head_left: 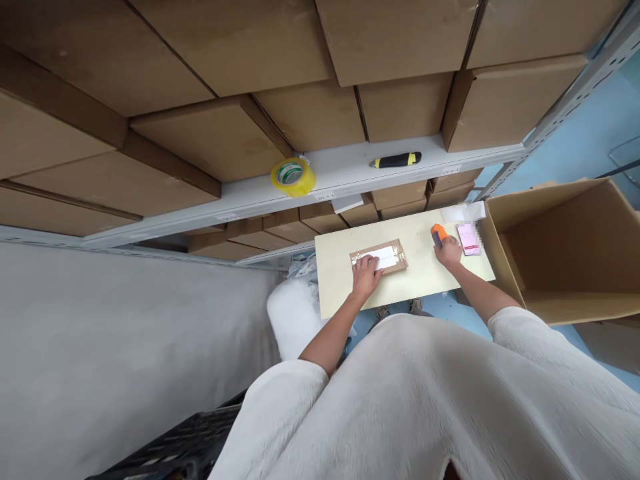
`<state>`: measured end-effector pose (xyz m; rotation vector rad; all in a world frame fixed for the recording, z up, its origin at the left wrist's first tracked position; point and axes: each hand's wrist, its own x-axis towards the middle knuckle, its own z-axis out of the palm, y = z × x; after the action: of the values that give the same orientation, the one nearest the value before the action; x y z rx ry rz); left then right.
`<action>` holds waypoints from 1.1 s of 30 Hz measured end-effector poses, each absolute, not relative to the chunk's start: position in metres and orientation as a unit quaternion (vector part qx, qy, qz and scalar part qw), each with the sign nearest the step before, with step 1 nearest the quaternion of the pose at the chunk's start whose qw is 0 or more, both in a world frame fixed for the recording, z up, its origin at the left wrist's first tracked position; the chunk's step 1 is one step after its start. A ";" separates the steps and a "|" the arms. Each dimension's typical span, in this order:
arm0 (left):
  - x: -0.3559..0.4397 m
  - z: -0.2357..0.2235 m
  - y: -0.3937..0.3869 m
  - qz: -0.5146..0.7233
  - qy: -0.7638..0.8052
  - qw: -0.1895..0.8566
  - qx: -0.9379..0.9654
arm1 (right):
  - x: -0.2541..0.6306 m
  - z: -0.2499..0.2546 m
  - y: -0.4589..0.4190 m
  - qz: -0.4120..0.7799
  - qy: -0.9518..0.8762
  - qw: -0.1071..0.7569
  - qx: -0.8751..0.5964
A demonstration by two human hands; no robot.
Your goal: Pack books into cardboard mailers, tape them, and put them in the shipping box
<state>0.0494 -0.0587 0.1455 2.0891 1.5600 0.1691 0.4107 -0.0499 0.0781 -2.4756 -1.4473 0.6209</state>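
My left hand (366, 277) rests on the near left part of a small flat cardboard parcel (403, 263), its fingers spread over the white label (386, 257). Shiny clear tape shows at the parcel's ends. To the right, my right hand (450, 253) is closed around a small orange handheld tool (438, 231) with a dark blue part; its exact kind is too small to make out. The tool is over the pale tabletop (340, 287), apart from the parcel. Just right of that hand lies a phone (469, 240) with a lit pink screen.
A roll of yellow tape (310, 179) and a black-and-yellow utility knife (399, 160) sit on the shelf edge (345, 163), below stacked cardboard boxes (300, 40). A large open carton (575, 247) stands right of the table. White paper (463, 212) lies behind the phone; a white bag (295, 313) is at left.
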 end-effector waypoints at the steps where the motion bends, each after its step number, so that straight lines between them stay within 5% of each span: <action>1: 0.050 0.145 -0.059 0.067 0.576 0.264 0.771 | 0.414 0.076 -0.050 0.213 -0.486 0.096 -0.842; 9: 0.051 0.142 -0.060 0.066 0.580 0.251 0.772 | 0.419 0.073 -0.044 0.261 -0.449 0.061 -0.853; 21: 0.050 0.139 -0.062 0.062 0.588 0.266 0.761 | 0.422 0.092 -0.060 0.209 -0.474 0.153 -0.841; 33: 0.049 0.141 -0.059 0.095 0.576 0.286 0.760 | 0.352 0.197 -0.003 0.520 -0.539 0.371 -0.549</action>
<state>0.0493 -0.0594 0.1406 2.0308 1.5409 0.2547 0.3522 -0.0027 0.1972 -1.4069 -1.3818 1.3335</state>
